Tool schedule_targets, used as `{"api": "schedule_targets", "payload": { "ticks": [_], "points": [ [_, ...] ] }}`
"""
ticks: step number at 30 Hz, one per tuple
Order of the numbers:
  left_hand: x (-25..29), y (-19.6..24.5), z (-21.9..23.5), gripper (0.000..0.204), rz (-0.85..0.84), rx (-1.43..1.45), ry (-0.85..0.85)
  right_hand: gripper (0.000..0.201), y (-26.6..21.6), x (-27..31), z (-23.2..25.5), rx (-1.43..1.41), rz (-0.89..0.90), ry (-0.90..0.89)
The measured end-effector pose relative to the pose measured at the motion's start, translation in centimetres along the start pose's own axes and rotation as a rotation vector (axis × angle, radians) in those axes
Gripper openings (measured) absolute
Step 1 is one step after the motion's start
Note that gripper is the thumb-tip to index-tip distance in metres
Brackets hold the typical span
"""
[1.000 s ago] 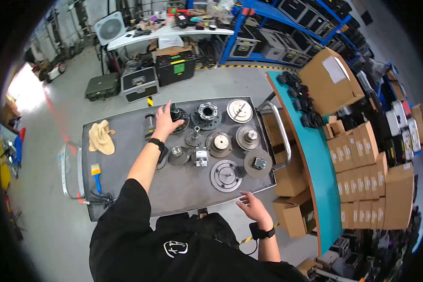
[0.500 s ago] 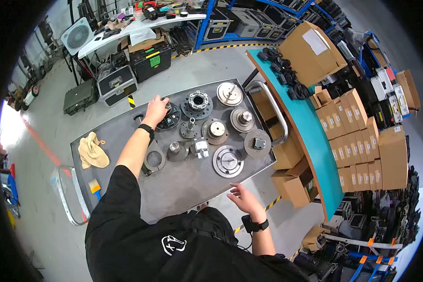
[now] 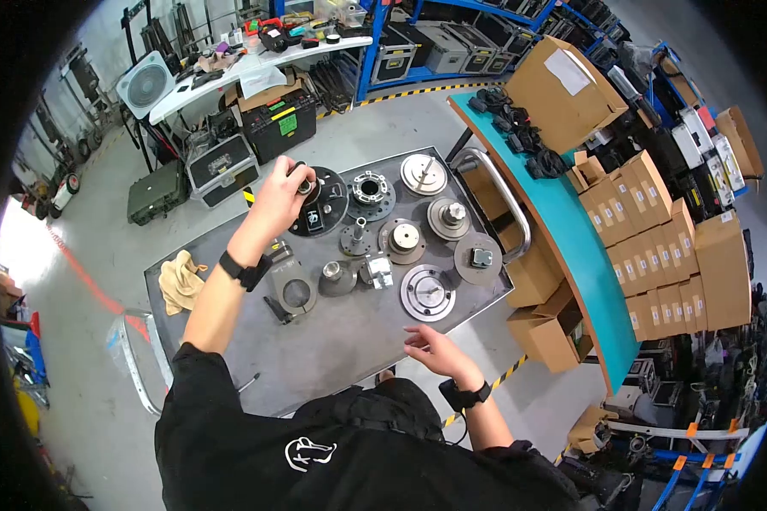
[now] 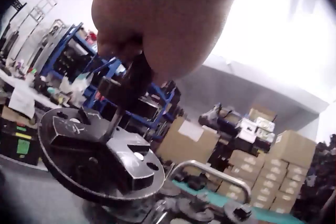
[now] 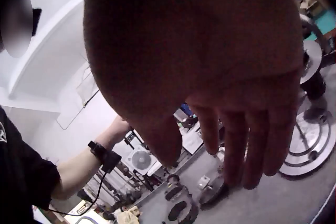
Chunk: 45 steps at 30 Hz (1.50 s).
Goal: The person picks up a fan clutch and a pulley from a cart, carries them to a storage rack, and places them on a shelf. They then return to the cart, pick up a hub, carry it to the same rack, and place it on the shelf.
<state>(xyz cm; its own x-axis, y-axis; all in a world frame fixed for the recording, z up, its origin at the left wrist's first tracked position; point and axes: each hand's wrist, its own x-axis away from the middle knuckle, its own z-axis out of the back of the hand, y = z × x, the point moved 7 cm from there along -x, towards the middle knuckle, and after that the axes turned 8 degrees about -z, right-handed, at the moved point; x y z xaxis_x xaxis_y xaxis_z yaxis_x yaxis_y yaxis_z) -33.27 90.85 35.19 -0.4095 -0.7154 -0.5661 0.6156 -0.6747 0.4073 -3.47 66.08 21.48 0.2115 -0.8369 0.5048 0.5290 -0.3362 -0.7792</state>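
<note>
The left hand (image 3: pixel 279 198) grips the upright stem of a black round disc part (image 3: pixel 328 200) at the back of the grey cart (image 3: pixel 332 341). In the left wrist view the disc (image 4: pixel 100 155) hangs tilted beneath the curled fingers of the hand (image 4: pixel 163 19), with raised black blocks on its face. The right hand (image 3: pixel 439 353) hovers over the cart's front edge, holding nothing; its fingers hang loosely in the right wrist view (image 5: pixel 210 77). Nearest to it lies a grey grooved disc (image 3: pixel 428 292). Left of centre is a ring-shaped bracket (image 3: pixel 294 285).
Several metal flanges, including one with a ring top (image 3: pixel 369 188), stand on the cart's right half. A beige cloth (image 3: pixel 180 282) lies at its left. A curved metal handle (image 3: pixel 513 200) rises on the right, beside a teal table (image 3: pixel 571 247). Cardboard boxes (image 3: pixel 639 209) are stacked beyond.
The left hand has raised the black disc part by its stem, and the disc looks larger in the head view. The right hand stays nearly still. The head view has shifted.
</note>
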Motion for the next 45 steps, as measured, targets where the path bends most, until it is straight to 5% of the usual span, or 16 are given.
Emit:
{"api": "schedule_targets", "payload": {
  "ticks": [5, 7, 11, 18, 20, 28, 29, 37, 45],
  "points": [
    [-0.8, 9.3, 5.9, 0.019, -0.169, 0.083, -0.153, 0.083, -6.4, -1.2, -1.6, 0.019, 0.14, 0.027],
    [-0.3, 12.2, 5.9, 0.018, -0.237, 0.17, -0.204, 0.12, -9.8, 0.0, -1.2, -0.055, 0.361, 0.228],
    [1.4, 17.9, 3.9, 0.025, -0.339, 0.327, -0.387, 0.146, -10.7, 2.3, -0.6, -0.142, 0.47, 0.343],
    [3.4, 29.1, -2.6, 0.028, -0.487, 0.547, -0.583, 0.151, -4.6, 10.2, 1.9, -0.02, 0.489, 0.419],
    [3.0, 32.8, -4.7, 0.044, -0.57, 0.577, -0.636, 0.151, -2.6, 13.2, 3.3, -0.013, 0.452, 0.481],
    [2.2, 52.5, -13.2, 0.039, -0.869, 0.677, -0.769, 0.147, 9.6, 25.8, 9.9, -0.037, 0.414, 0.839],
    [2.2, 54.9, -14.8, 0.025, -0.883, 0.669, -0.786, 0.146, 11.0, 28.1, 11.0, -0.081, 0.394, 0.855],
    [5.0, 74.2, -24.0, 0.031, -1.075, 0.833, -0.921, 0.14, 23.1, 43.7, 16.0, -0.15, 0.232, 1.18],
    [6.1, 86.7, -31.2, 0.033, -1.14, 1.014, -1.085, 0.136, 30.4, 54.5, 17.9, -0.172, 0.004, 1.466]
  ]
}}
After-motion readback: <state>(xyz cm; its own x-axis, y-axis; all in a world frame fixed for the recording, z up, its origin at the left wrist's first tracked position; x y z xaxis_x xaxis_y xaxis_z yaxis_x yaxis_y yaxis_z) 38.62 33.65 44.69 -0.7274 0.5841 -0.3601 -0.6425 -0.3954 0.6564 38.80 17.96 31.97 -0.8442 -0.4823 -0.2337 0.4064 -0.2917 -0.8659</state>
